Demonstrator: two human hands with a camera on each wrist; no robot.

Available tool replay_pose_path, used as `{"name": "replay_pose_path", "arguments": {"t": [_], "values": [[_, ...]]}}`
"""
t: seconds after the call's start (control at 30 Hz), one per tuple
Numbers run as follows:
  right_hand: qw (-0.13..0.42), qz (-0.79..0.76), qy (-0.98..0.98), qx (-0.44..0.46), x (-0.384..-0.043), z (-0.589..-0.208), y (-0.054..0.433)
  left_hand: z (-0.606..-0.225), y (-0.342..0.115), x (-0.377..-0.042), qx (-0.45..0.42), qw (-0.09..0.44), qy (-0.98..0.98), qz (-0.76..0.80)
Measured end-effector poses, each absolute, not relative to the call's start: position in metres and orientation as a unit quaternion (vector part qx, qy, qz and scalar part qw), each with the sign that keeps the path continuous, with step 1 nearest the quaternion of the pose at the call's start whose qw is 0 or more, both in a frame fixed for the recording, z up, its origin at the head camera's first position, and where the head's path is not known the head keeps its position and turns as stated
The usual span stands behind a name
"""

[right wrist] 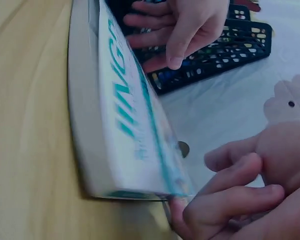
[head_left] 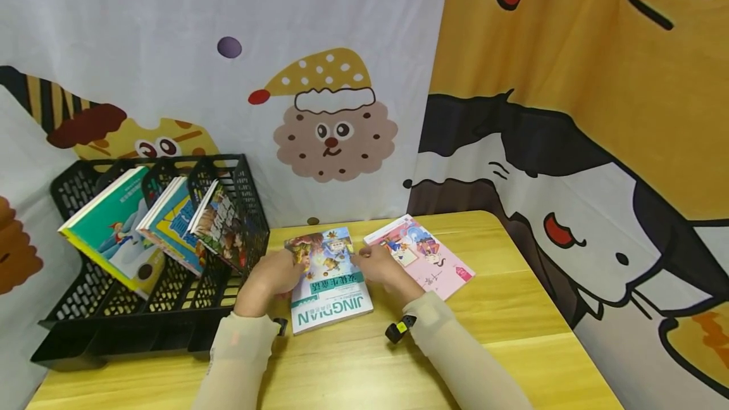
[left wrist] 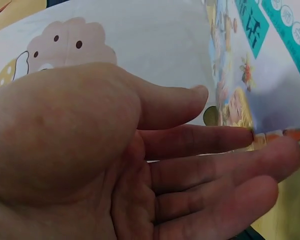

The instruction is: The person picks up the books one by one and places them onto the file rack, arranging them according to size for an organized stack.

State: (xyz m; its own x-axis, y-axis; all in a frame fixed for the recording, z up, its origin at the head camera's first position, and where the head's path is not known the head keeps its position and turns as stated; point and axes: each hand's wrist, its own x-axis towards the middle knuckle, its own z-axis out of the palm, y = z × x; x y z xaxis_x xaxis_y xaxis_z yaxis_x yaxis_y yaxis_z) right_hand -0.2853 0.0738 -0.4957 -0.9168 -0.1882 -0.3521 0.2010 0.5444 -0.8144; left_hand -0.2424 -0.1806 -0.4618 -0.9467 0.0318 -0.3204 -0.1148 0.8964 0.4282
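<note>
A paperback book (head_left: 332, 280) with a colourful picture cover and "JINGDIAN" printed on it lies on the table, its lettering upside down in the head view. My left hand (head_left: 278, 273) is at its left side, fingers extended and fingertips right at the edge in the left wrist view, thumb raised apart. At the opposite side is my right hand (head_left: 383, 266), its fingers loosely bent; in the right wrist view one fingertip meets the book's edge while the thumb stands away from the cover. A pink book (head_left: 438, 264) lies just beyond the right hand, partly hidden by it.
On the left stands a black plastic book rack (head_left: 131, 328) with slatted dividers. In separate compartments lean a green book (head_left: 122, 220), a blue and yellow book (head_left: 176, 220) and a dark picture book (head_left: 222, 220). The wooden table (head_left: 501, 309) meets a printed cloth (head_left: 336, 201) behind.
</note>
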Motion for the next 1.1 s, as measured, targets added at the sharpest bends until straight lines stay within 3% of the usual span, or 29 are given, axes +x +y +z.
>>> {"name": "replay_pose_path", "arguments": {"t": [0.17, 0.37, 0.47, 0.7, 0.9, 1.1], "values": [[0.235, -0.533, 0.813, -0.009, -0.287, -0.494, 0.072, -0.461, -0.179, -0.243, -0.014, 0.164, 0.949, 0.268], [0.113, -0.351, 0.927, -0.062, -0.284, -0.488, 0.076, -0.459, -0.180, -0.242, -0.014, 0.163, 0.951, 0.263], [0.097, -0.300, 0.947, -0.065, -0.283, -0.486, 0.079, -0.462, -0.183, -0.241, -0.011, 0.170, 0.953, 0.252], [0.110, -0.233, 0.965, -0.055, -0.281, -0.485, 0.079, -0.469, -0.175, -0.240, 0.006, 0.206, 0.935, 0.290], [0.120, -0.293, 0.947, -0.056, -0.284, -0.491, 0.082, -0.472, -0.176, -0.238, 0.012, 0.212, 0.937, 0.276], [0.210, -0.426, 0.880, -0.026, -0.290, -0.496, 0.088, -0.472, -0.181, -0.240, -0.004, 0.210, 0.941, 0.265]]}}
